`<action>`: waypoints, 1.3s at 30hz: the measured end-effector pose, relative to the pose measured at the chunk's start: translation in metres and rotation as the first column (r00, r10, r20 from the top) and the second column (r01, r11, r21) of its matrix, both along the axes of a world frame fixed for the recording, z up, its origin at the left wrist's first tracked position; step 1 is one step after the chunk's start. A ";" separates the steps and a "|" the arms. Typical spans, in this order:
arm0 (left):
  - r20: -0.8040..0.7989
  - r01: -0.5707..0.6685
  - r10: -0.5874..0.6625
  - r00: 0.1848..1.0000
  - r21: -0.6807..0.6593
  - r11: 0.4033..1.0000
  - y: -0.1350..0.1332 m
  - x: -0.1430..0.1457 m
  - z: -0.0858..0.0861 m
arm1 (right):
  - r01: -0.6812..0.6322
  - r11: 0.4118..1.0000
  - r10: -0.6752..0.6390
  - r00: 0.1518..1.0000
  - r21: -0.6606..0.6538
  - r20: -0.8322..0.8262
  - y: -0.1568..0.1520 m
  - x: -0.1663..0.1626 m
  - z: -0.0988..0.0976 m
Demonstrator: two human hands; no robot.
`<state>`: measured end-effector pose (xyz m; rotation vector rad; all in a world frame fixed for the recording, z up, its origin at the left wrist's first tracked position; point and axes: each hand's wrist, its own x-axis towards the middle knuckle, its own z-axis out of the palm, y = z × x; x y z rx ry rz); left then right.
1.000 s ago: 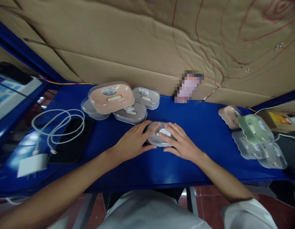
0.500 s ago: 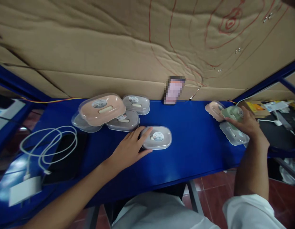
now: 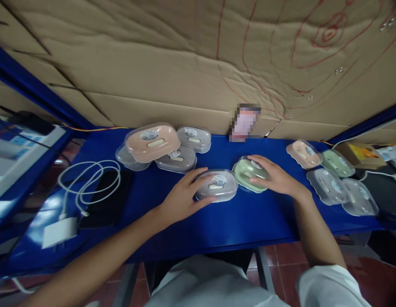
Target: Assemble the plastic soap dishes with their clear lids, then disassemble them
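Clear plastic covers the oval grey box point(image 3: 222, 192), which rests on the blue table point(image 3: 217, 230); the left hand point(image 3: 184, 194) grasps its left end between thumb and fingers. Just beside it, the right hand point(image 3: 278, 177) grasps a green box point(image 3: 245, 175) by its right end; full base contact cannot be determined. A peach box point(image 3: 153, 143) overlaps grey boxes point(image 3: 198, 145) at left rear; four boxes point(image 3: 328, 187) lie grouped at right.

White cable point(image 3: 119, 174), loosely coiled, partly over black flat object point(image 3: 105, 209), white adapter point(image 3: 60, 232) nearby, cardboard panel point(image 3: 137, 68) behind, red-lined, blurred pinkish object point(image 3: 245, 123) at its foot, yellow-marked box point(image 3: 360, 156) far right
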<state>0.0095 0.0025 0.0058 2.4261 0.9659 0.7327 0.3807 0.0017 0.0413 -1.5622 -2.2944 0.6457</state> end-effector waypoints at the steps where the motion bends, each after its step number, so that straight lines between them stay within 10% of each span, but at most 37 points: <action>1: 0.007 -0.022 0.022 1.000 -0.017 1.000 0.001 0.002 -0.001 | 0.004 1.000 -0.005 1.000 -0.020 -0.023 0.002 0.001 -0.003; 8: -0.009 -0.057 0.063 0.998 0.321 0.945 -0.004 0.013 0.000 | 0.181 0.903 -0.215 0.976 0.389 0.043 -0.015 -0.004 -0.003; 16: -0.349 0.145 0.002 0.937 0.395 0.907 -0.017 0.022 0.007 | -0.055 0.952 -0.048 0.944 0.300 0.326 -0.032 -0.035 -0.010; 30: -0.160 0.026 0.062 0.985 0.497 0.867 -0.012 0.019 0.001 | -0.135 0.822 -0.116 0.911 0.553 0.396 -0.021 -0.026 -0.006; 35: -0.115 0.016 0.056 0.992 0.546 0.838 -0.016 0.016 0.005 | 0.165 0.764 -0.411 0.870 0.623 0.273 -0.003 0.042 -0.015; 39: -0.225 0.153 -0.048 0.973 0.478 0.865 -0.017 0.015 0.004 | 0.553 0.615 -0.759 0.607 0.562 0.234 0.004 0.114 -0.033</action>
